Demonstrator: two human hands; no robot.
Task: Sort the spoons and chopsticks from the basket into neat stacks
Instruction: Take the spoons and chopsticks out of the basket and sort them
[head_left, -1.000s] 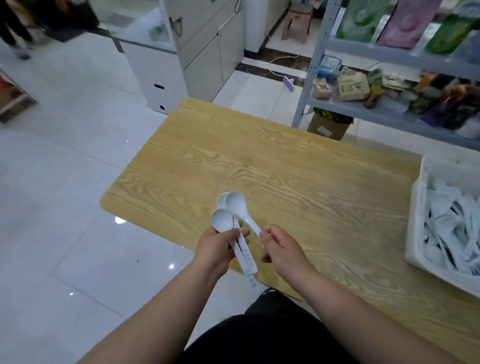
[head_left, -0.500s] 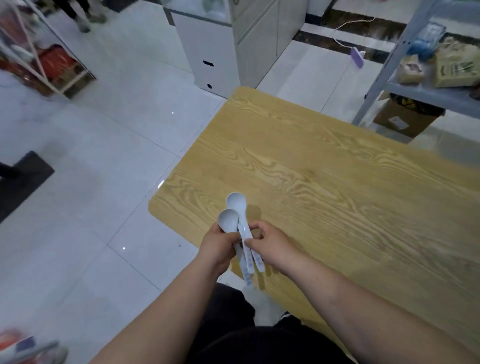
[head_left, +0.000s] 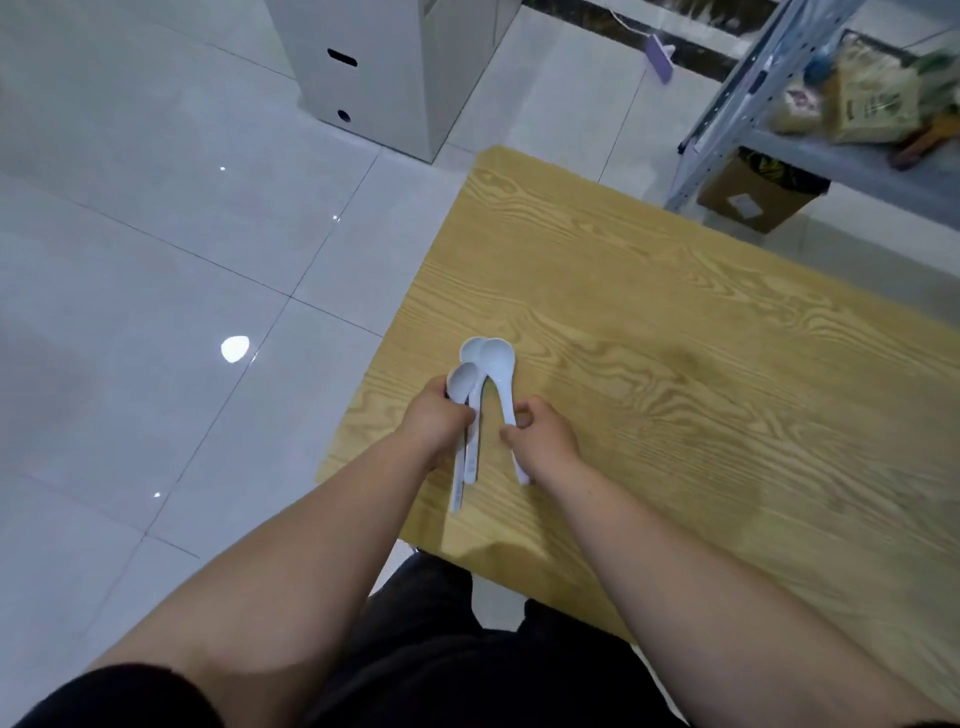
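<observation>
Three white spoons (head_left: 497, 358), two hands (head_left: 439, 415), one wooden table (head_left: 675, 364), one metal rack (head_left: 730, 111), one cardboard box (head_left: 748, 200).

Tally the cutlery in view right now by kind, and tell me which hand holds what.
White plastic spoons: 3 (the left hand grips 2, the right hand pinches 1 by its handle)
Chopsticks: 0 in view
Total: 3, all held over the wooden table; the basket is out of frame.
</observation>
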